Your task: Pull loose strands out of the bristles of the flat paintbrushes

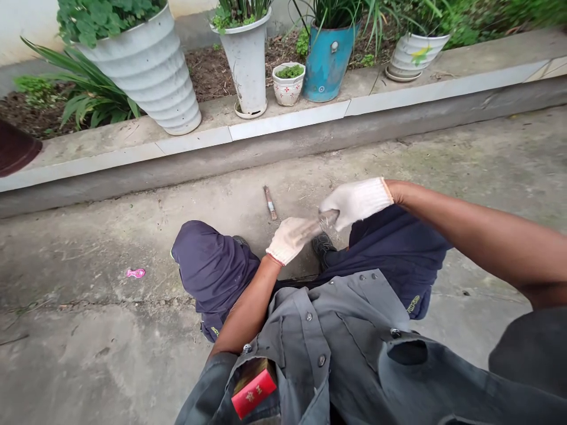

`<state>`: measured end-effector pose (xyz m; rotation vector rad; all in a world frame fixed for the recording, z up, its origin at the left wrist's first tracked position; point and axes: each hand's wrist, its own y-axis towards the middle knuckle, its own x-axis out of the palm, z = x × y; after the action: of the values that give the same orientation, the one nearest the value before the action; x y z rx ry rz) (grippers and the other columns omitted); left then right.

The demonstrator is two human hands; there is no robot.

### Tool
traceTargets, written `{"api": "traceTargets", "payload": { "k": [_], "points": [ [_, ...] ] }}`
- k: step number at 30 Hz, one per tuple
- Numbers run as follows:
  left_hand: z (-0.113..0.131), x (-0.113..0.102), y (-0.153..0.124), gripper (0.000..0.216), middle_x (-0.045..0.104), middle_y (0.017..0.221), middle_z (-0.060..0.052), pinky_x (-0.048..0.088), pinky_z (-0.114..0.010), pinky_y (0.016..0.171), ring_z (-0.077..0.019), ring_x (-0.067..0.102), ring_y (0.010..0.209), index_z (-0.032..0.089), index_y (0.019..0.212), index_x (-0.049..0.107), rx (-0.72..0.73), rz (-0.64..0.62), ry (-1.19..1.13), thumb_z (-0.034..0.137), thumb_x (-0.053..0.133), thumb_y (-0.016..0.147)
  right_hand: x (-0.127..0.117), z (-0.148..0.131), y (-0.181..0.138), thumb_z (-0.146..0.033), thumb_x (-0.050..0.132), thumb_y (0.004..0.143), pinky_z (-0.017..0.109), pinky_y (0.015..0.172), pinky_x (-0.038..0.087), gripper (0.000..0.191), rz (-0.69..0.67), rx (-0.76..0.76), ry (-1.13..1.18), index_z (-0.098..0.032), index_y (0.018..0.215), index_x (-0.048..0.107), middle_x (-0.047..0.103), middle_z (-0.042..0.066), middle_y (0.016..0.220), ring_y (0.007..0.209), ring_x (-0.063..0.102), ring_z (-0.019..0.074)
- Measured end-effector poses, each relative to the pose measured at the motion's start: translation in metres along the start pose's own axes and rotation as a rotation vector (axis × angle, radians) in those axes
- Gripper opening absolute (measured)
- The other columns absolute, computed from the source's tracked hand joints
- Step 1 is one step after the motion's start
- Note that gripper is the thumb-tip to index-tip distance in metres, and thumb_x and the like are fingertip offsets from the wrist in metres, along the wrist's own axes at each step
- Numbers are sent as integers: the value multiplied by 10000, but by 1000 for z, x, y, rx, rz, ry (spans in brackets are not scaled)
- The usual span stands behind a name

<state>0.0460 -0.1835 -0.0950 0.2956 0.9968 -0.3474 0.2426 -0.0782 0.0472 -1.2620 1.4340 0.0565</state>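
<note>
Both my hands wear white knit gloves and meet above my knees. My left hand (290, 239) is closed around one end of a thin, blurred metal piece (319, 223). My right hand (354, 202) grips the other end of it from above. What the piece is I cannot make out. I am crouched in dark blue trousers and a grey shirt, with one shoe (322, 245) showing under my hands. A small brown stick-like tool (270, 202) lies on the concrete just beyond my hands.
A raised kerb (283, 127) runs across ahead, carrying two tall white planters (150, 71) (247, 62), a small patterned pot (287, 82), a blue pot (328, 59) and a white pot (416, 53). A pink scrap (135, 273) lies on the concrete at left. A red packet (254, 392) sits in my shirt pocket.
</note>
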Motion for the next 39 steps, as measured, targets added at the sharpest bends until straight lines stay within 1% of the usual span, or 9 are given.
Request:
{"api": "traceTargets", "payload": {
  "k": [4, 7, 13, 17, 22, 28, 32, 35, 39],
  "points": [
    [-1, 3, -1, 326, 762, 1130, -68, 453, -322, 1049, -215, 685, 1104, 193, 1150, 730, -26, 84, -42, 285, 419, 1115, -9, 2, 12, -552, 660, 861, 278, 627, 380, 379, 339, 201, -23, -205, 1003, 719, 714, 49, 834, 713, 605, 178],
    [-1, 4, -1, 312, 769, 1095, -61, 472, -304, 1008, -202, 699, 1064, 193, 1118, 726, -35, 59, -24, 283, 427, 1115, -8, 4, 26, -469, 633, 910, 314, 693, 421, 376, 441, 347, -159, -156, 1095, 729, 746, 150, 956, 811, 656, 236],
    [-2, 0, 0, 343, 767, 1063, -82, 478, -338, 961, -231, 705, 1016, 188, 1092, 734, -58, 70, 134, 314, 416, 1116, 17, 0, 41, -86, 555, 885, 427, 832, 469, 269, 284, 474, -408, -49, 1048, 766, 733, 287, 1051, 1004, 703, 362],
    [-10, -29, 9, 368, 762, 1027, -100, 484, -357, 952, -247, 702, 1011, 184, 1096, 749, 1, 24, 225, 333, 413, 1111, 24, 3, 27, -92, 624, 875, 389, 796, 440, 137, 105, 224, -430, -105, 924, 751, 737, 206, 935, 883, 691, 287],
    [-22, -95, 42, 371, 765, 1112, -98, 499, -351, 974, -243, 697, 1053, 198, 1113, 764, 153, -87, 179, 359, 430, 1092, -11, 0, -5, -187, 689, 847, 306, 635, 340, 46, 56, 11, -278, -193, 888, 709, 691, 40, 778, 640, 542, 141],
    [-29, -155, 85, 287, 774, 1031, -87, 539, -313, 838, -202, 698, 934, 188, 1057, 747, 24, -37, -167, 311, 491, 1019, -74, -7, 5, -413, 641, 926, 283, 639, 326, 326, 430, 128, -218, -100, 839, 663, 663, 76, 726, 635, 508, 116],
    [-33, -172, 104, 325, 738, 828, -68, 528, -304, 759, -188, 678, 784, 184, 850, 701, -79, -38, -207, 343, 472, 1018, -101, 2, 43, -523, 598, 954, 302, 693, 404, 420, 649, 258, -154, -112, 945, 681, 693, 136, 828, 761, 611, 197],
    [-38, -173, 114, 314, 678, 714, -47, 513, -302, 684, -175, 654, 668, 186, 861, 677, -200, -84, -278, 359, 472, 1024, -113, 18, 75, -387, 613, 927, 344, 753, 476, 297, 814, 367, -132, -149, 1091, 681, 726, 151, 971, 844, 646, 232],
    [-53, -167, 131, 267, 635, 671, -43, 507, -325, 690, -193, 658, 660, 186, 850, 682, -237, -193, -250, 349, 529, 995, -116, 47, 116, -125, 630, 839, 470, 885, 496, 273, 725, 483, -187, -59, 1101, 669, 723, 219, 1055, 999, 666, 274]
  ]
}}
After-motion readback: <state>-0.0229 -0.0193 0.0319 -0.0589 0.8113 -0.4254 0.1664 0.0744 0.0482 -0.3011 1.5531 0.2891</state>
